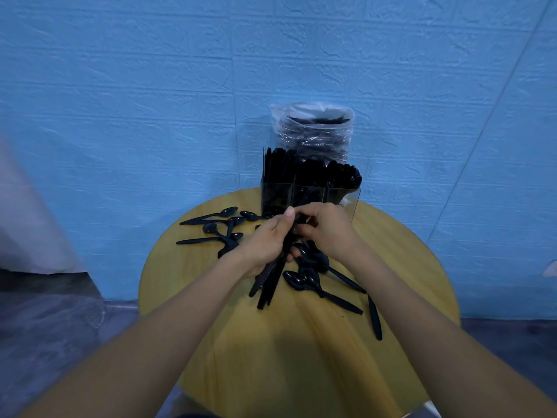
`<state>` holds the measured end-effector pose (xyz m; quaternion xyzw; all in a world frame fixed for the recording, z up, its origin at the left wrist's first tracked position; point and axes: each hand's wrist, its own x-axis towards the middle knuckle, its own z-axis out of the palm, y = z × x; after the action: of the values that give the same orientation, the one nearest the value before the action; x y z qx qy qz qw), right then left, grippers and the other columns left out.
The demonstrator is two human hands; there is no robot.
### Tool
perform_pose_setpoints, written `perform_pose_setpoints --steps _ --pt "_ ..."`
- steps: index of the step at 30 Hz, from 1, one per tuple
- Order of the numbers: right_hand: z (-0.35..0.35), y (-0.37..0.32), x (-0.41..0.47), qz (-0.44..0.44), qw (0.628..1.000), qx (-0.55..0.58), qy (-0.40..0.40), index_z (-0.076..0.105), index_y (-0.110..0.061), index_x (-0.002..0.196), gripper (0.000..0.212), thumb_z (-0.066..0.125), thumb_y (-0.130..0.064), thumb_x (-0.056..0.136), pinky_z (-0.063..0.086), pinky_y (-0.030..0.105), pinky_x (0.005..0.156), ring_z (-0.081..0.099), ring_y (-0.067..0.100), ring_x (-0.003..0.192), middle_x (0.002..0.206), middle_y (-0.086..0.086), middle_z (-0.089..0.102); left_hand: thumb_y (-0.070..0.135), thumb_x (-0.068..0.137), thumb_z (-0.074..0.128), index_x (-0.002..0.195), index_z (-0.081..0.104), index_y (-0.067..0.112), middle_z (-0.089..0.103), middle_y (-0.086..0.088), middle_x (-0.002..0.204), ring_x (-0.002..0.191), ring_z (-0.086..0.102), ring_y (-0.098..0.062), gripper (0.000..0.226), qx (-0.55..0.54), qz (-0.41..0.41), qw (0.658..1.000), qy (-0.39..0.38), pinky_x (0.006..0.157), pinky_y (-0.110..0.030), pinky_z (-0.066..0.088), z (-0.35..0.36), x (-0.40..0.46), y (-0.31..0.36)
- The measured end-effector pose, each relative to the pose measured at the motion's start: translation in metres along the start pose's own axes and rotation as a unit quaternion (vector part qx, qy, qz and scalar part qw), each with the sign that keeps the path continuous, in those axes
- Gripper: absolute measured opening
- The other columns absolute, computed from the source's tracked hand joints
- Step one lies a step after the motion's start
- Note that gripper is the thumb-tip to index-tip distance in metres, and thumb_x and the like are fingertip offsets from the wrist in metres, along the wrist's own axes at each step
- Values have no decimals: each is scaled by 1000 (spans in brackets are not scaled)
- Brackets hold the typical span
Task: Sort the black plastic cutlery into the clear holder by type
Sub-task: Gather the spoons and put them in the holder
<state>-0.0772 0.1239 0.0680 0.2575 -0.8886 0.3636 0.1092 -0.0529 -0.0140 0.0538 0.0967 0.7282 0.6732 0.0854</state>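
Head view: left hand [265, 239] has its fingers curled round a bundle [269, 280] of glossy black flat-handled cutlery, handles fanning down toward the table [301, 342]. Right hand [327, 229] meets it from the right, fingertips pinching the bundle's upper end; which type it is I cannot tell. Both hands sit just in front of the clear holder [310, 191], whose three compartments stand packed with black pieces at the table's far edge, a plastic bag [313, 131] behind. Loose spoons [221, 229] lie left; more spoons and a knife [374, 318] lie right, near the rim. Bare wood fills the near half.
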Motion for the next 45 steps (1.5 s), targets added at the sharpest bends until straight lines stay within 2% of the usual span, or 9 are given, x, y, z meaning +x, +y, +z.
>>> perform_pose_setpoints --steps 6,14,21,29,34,36,40,42,45 --pt "-3 2 -14 7 992 98 -80 65 -12 113 22 60 -13 91 48 23 60 57 8 59 72 -6 63 46 99 26 120 54 8 61 -1 77 53 50 -6 52 12 8 1000 -12 50 -19 43 -1 -13 -1" --pt "-2 6 -29 56 982 178 -29 69 -7 97 10 64 -10 88 44 26 50 51 16 49 70 17 62 56 96 16 98 60 22 66 -10 83 53 52 -8 56 18 -9 999 -37 49 -19 44 17 -23 6" --pt "-14 9 -40 39 996 75 14 70 -9 86 5 67 -13 86 39 8 52 52 -4 52 69 -5 63 43 98 35 120 49 11 62 -8 92 71 62 -12 41 26 -117 988 -98 71 -24 55 14 -39 4" --pt "4 2 -54 33 995 73 52 63 -12 118 28 46 -24 99 38 6 70 56 2 87 96 -10 62 31 102 34 99 56 9 50 -1 71 58 45 -10 31 -39 -126 991 -36 54 -20 43 20 -49 -3" --pt "17 -8 -62 74 990 115 21 49 -9 117 29 33 -28 103 39 17 45 46 3 44 67 -2 49 18 102 37 99 50 8 51 -4 74 58 47 -12 17 -108 -139 982 -63 55 -25 46 35 -54 -5" --pt "16 -9 -66 76 989 127 -16 46 -11 125 34 30 -30 103 43 17 54 51 0 55 78 -2 53 16 102 38 99 49 9 50 -3 74 58 46 -12 14 -117 -142 981 -64 55 -26 45 36 -55 -11" --pt "13 3 -80 82 993 86 -19 36 -14 142 50 31 -41 101 30 24 106 40 6 122 131 -10 44 18 102 37 94 51 11 48 2 65 52 42 -8 17 -109 -130 985 -7 51 -20 39 33 -59 -26" --pt "11 15 -90 123 992 15 29 40 -13 140 55 38 -48 97 36 39 105 45 20 121 125 1 53 19 102 38 94 55 10 49 3 62 49 42 -7 20 -133 -132 982 36 47 -18 38 36 -59 -32" --pt "2 34 -113 273 948 -144 79 42 -9 136 50 48 -39 96 32 39 102 37 31 123 132 12 45 16 101 39 99 56 5 52 0 67 53 44 -8 21 -170 -142 972 78 47 -19 40 41 -59 -37"
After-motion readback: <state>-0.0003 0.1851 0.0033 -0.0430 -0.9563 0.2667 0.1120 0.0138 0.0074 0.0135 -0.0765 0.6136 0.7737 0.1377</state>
